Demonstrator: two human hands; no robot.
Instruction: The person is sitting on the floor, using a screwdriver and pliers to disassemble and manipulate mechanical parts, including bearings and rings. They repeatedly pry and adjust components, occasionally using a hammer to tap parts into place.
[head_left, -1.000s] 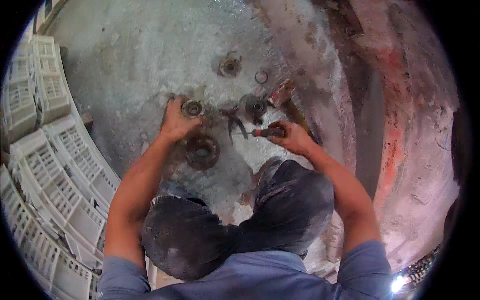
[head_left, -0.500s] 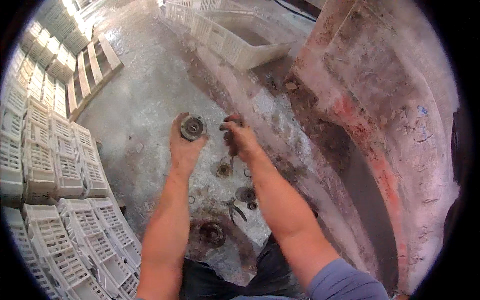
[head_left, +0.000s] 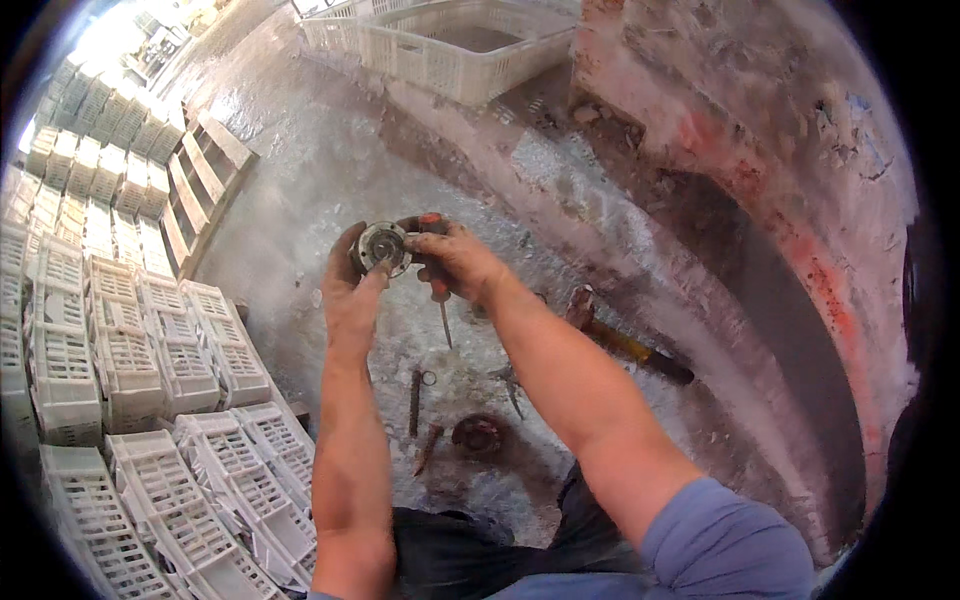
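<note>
**One hub (head_left: 380, 241) in the left grip, screwdriver (head_left: 440, 290) in the right**

The hub sits above the centre of the frame, left of the middle. The left hand (head_left: 350, 298) pinches it from the left and below, thumb across its lower face, fingers round its left rim. The right hand (head_left: 462, 262) curls round the screwdriver, just right of the hub; its thumb side reaches the hub's right edge, though blur hides whether they touch. Both hands are close, the left nearer.

The hub is round, with no long axis across its face; that face and its central hole look up toward the camera. The screwdriver's long axis runs nearly up and down the frame, shaft pointing toward the lower edge, leaning slightly right, its tip away from the hub.
</note>
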